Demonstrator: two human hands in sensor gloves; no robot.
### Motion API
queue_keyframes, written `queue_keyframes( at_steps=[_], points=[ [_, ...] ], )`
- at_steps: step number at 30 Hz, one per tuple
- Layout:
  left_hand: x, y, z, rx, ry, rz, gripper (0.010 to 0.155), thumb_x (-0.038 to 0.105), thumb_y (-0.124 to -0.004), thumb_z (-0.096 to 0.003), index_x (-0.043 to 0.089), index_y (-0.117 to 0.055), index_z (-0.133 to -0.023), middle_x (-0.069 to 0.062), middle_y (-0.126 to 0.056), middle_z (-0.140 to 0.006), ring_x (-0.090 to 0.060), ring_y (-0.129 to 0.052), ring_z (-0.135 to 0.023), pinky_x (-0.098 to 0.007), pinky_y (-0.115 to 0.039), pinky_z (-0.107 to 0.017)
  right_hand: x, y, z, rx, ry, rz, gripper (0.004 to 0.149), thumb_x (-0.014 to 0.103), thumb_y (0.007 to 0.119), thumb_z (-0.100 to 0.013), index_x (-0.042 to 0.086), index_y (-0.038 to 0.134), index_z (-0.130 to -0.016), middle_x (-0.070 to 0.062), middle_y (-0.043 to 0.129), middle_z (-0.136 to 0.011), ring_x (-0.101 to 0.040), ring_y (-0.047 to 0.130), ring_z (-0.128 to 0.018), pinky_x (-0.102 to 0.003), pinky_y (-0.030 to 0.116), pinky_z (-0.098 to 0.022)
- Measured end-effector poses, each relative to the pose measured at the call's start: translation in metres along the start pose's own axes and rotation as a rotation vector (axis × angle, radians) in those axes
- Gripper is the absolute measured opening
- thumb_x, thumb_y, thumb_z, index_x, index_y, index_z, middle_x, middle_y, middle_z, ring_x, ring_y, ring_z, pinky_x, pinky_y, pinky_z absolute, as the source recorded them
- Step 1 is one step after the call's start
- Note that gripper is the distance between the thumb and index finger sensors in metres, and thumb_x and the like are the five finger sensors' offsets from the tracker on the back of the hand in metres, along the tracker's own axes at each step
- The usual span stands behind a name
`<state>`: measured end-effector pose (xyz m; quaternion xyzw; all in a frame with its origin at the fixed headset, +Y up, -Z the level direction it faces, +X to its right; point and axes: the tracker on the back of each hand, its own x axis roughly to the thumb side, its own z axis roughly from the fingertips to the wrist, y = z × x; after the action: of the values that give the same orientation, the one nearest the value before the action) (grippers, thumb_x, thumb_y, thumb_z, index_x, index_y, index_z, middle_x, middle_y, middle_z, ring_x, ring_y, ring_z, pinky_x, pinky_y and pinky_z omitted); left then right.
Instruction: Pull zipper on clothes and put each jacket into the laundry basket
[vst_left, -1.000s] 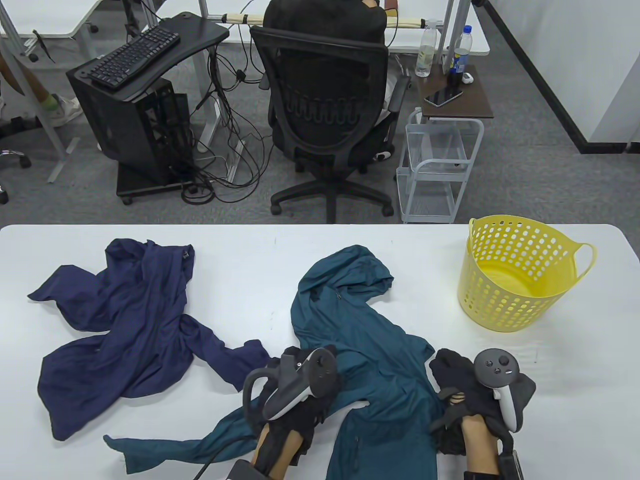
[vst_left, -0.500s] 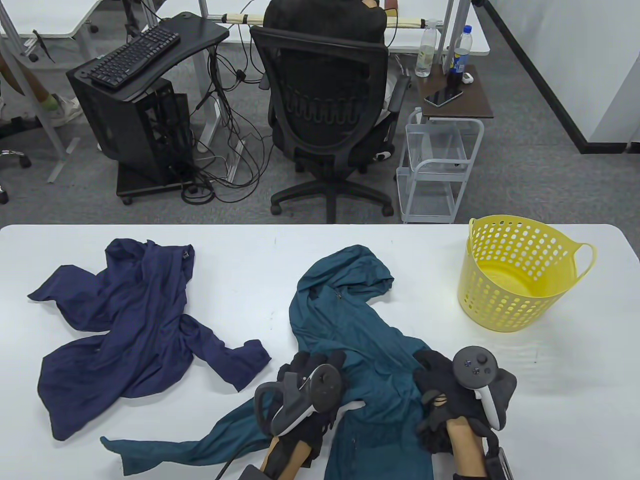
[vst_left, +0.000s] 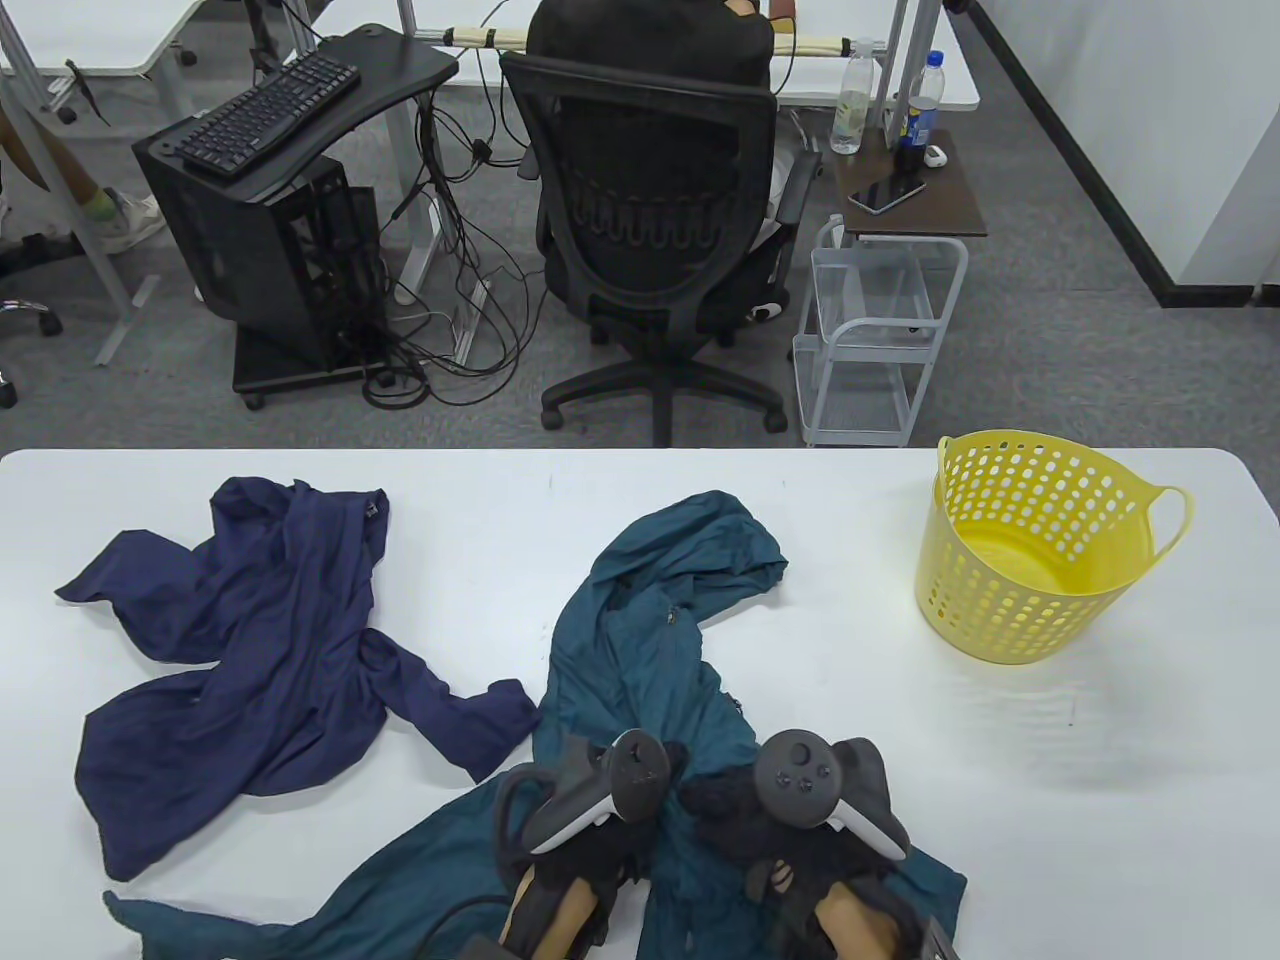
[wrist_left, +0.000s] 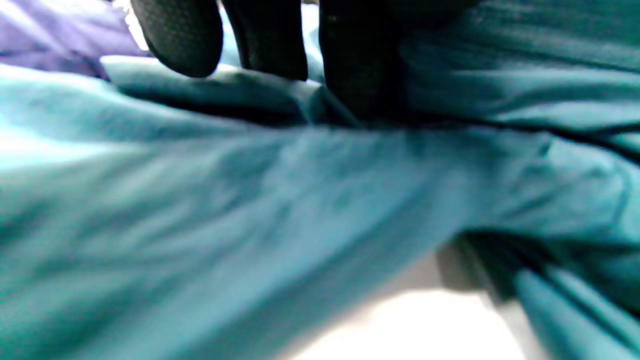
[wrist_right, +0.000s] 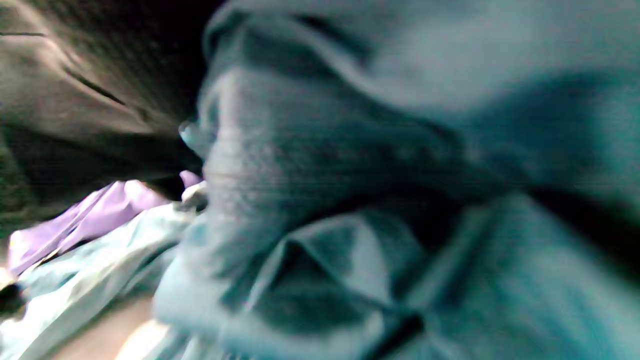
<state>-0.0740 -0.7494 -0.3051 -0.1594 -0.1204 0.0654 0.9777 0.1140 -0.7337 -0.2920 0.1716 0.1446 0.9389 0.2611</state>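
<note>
A teal jacket lies crumpled at the table's middle, hood towards the far side, and a small zipper pull shows below the hood. Both hands sit close together on its lower part near the front edge. My left hand grips a fold of it; in the left wrist view its gloved fingers dig into the teal cloth. My right hand holds bunched teal cloth just to the right. A navy jacket lies spread out on the left. The yellow laundry basket stands at the right with nothing in it.
The white table runs bare between the teal jacket and the basket. Beyond the far edge are an office chair, a small wire cart and a desk with a keyboard. The navy sleeve end touches the teal jacket.
My right hand has moved left until it is next to the left hand, drawing the jacket's right side over with it. The teal jacket is now narrower and its sleeve lies further left.
</note>
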Motion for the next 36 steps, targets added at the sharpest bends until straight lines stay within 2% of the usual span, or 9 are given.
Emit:
queue_keyframes(
  at_steps=[2, 9, 12, 15, 18, 20, 23, 31, 36],
  points=[
    [-0.003, -0.002, -0.001, -0.03, 0.015, 0.017, 0.053, 0.038, -0.066, -0.047, 0.043, -0.063, -0.1, 0.015, -0.083, -0.103, -0.028, -0.077, -0.095, -0.055, -0.068, -0.064, -0.009, -0.007, 0.002, -0.022, -0.001, -0.114, 0.047, 0.05, 0.08, -0.049, 0.029, 0.089, -0.09, 0.0, 0.098, -0.088, -0.025, 0.1, -0.065, -0.049, 0.077, -0.057],
    [-0.009, -0.005, -0.003, -0.056, 0.02, 0.083, 0.053, 0.041, -0.066, -0.0469, 0.041, -0.064, -0.1, 0.013, -0.083, -0.103, -0.028, -0.077, -0.095, -0.055, -0.069, -0.064, -0.054, -0.046, 0.021, -0.484, 0.266, -0.19, 0.045, 0.04, 0.085, -0.049, 0.026, 0.085, -0.092, -0.003, 0.095, -0.089, -0.026, 0.098, -0.062, -0.05, 0.077, -0.055],
    [-0.009, -0.005, -0.003, -0.057, 0.019, 0.085, 0.053, 0.041, -0.066, -0.047, 0.042, -0.064, -0.1, 0.014, -0.083, -0.104, -0.028, -0.076, -0.096, -0.055, -0.068, -0.064, -0.061, -0.038, 0.011, -0.421, 0.323, -0.064, 0.062, 0.045, 0.09, -0.046, 0.028, 0.071, -0.102, -0.001, 0.08, -0.1, -0.028, 0.087, -0.075, -0.052, 0.071, -0.061],
    [-0.009, -0.005, -0.003, -0.056, 0.017, 0.078, 0.054, 0.041, -0.066, -0.047, 0.042, -0.063, -0.1, 0.014, -0.082, -0.104, -0.028, -0.076, -0.096, -0.055, -0.068, -0.064, -0.058, -0.022, -0.003, -0.234, 0.296, -0.033, 0.086, 0.06, 0.089, -0.043, 0.025, 0.05, -0.111, -0.004, 0.053, -0.115, -0.038, 0.063, -0.094, -0.06, 0.056, -0.068],
    [-0.01, -0.005, -0.003, -0.059, 0.015, 0.08, 0.054, 0.041, -0.066, -0.047, 0.042, -0.063, -0.1, 0.013, -0.082, -0.104, -0.028, -0.076, -0.096, -0.055, -0.068, -0.064, -0.05, -0.01, -0.012, -0.114, 0.283, -0.031, 0.095, 0.065, 0.088, -0.042, 0.024, 0.041, -0.114, -0.006, 0.031, -0.122, -0.044, 0.039, -0.104, -0.064, 0.045, -0.072],
    [-0.01, -0.004, -0.002, -0.062, 0.015, 0.082, 0.054, 0.041, -0.066, -0.047, 0.042, -0.063, -0.101, 0.013, -0.082, -0.104, -0.029, -0.076, -0.096, -0.055, -0.068, -0.064, -0.048, -0.008, -0.015, -0.171, 0.321, 0.041, 0.08, 0.059, 0.087, -0.045, 0.029, 0.054, -0.111, -0.004, 0.039, -0.122, -0.043, 0.042, -0.104, -0.063, 0.046, -0.072],
    [-0.013, 0.003, 0.003, -0.064, 0.039, 0.089, 0.054, 0.046, -0.065, -0.0465, 0.045, -0.063, -0.1, 0.011, -0.082, -0.104, -0.03, -0.077, -0.095, -0.055, -0.068, -0.064, -0.045, -0.013, -0.012, -0.324, 0.334, 0.075, 0.044, 0.046, 0.086, -0.048, 0.037, 0.085, -0.092, 0.005, 0.075, -0.11, -0.04, 0.065, -0.099, -0.06, 0.057, -0.069],
    [-0.001, 0.044, 0.044, 0.369, 0.043, 0.277, 0.067, 0.066, -0.062, -0.04, 0.04, -0.067, -0.101, 0.007, -0.082, -0.104, -0.033, -0.077, -0.095, -0.056, -0.069, -0.064, -0.013, -0.038, 0.021, -0.65, 0.109, -0.021, 0.039, 0.045, 0.085, -0.049, 0.037, 0.089, -0.087, 0.007, 0.092, -0.095, -0.034, 0.082, -0.09, -0.058, 0.066, -0.066],
    [0.03, 0.04, 0.041, 0.364, -0.046, 0.159, 0.089, 0.077, -0.07, -0.0316, 0.039, -0.047, -0.109, 0.009, -0.065, -0.115, -0.033, -0.063, -0.105, -0.058, -0.063, -0.068, 0.005, -0.041, 0.034, -0.702, -0.012, -0.023, 0.039, 0.046, 0.085, -0.049, 0.039, 0.089, -0.087, 0.009, 0.094, -0.092, -0.032, 0.086, -0.087, -0.057, 0.067, -0.065]
  ],
)
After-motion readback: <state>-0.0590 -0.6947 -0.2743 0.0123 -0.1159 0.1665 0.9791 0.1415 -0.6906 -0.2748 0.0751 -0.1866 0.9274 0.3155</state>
